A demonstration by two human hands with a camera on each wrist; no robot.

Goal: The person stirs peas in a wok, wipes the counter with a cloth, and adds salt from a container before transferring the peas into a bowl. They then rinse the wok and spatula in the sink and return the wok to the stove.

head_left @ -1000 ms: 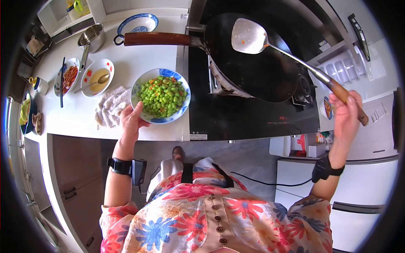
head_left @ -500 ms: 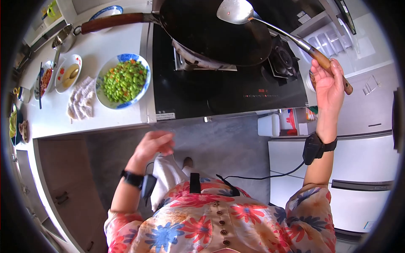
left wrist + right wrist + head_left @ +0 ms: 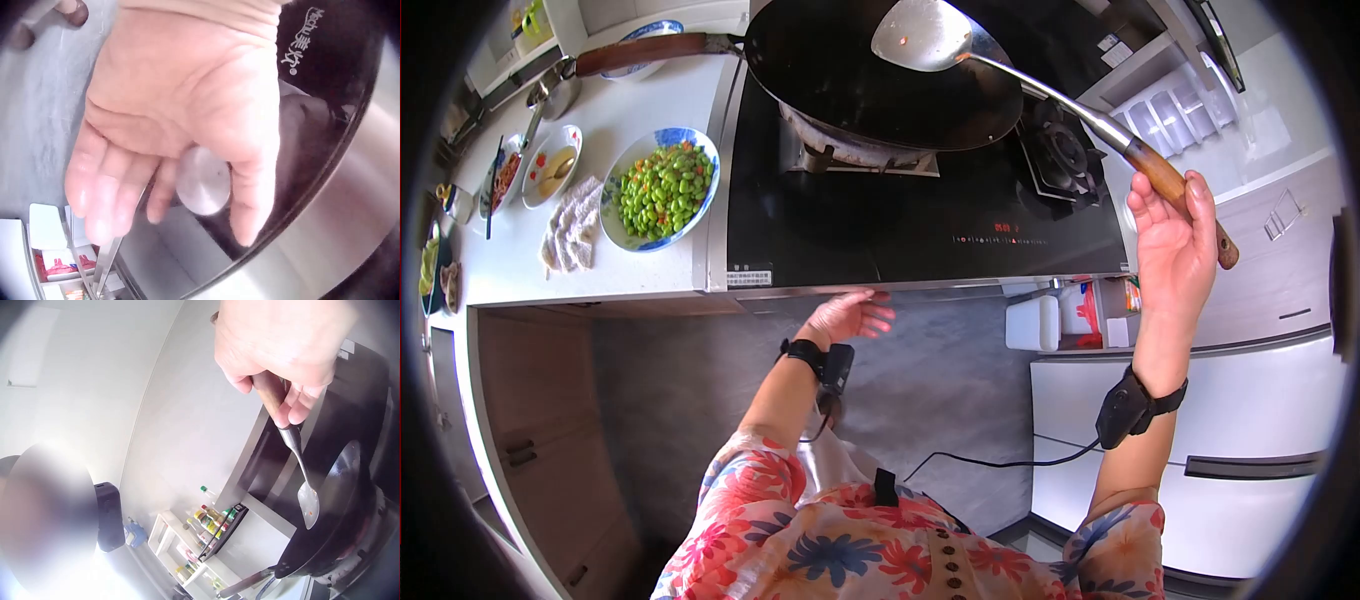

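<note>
My right hand (image 3: 1175, 250) grips the wooden handle of a metal wok spatula (image 3: 920, 35). Its blade hangs over the black wok (image 3: 880, 115), with a small orange bit stuck on it. At the front edge of the hob, my left hand (image 3: 850, 315) holds nothing and has its fingers extended. In the left wrist view, a round metal knob (image 3: 203, 181) shows between the thumb and index finger. A blue-and-white bowl (image 3: 612, 222) of green beans with orange bits (image 3: 662, 190) stands on the counter, left of the hob.
Left on the counter are a crumpled cloth (image 3: 570, 230), a bowl with yellowish liquid (image 3: 550, 175) and a spoon, and a saucepan (image 3: 555, 95). The wok's long wooden handle (image 3: 640, 52) juts over the counter. A second burner (image 3: 1062, 155) lies right of the wok.
My left hand has let go of the bowl of beans, now on the counter, and moved right to the hob's front edge. The spatula stays in my right hand; the head view has shifted.
</note>
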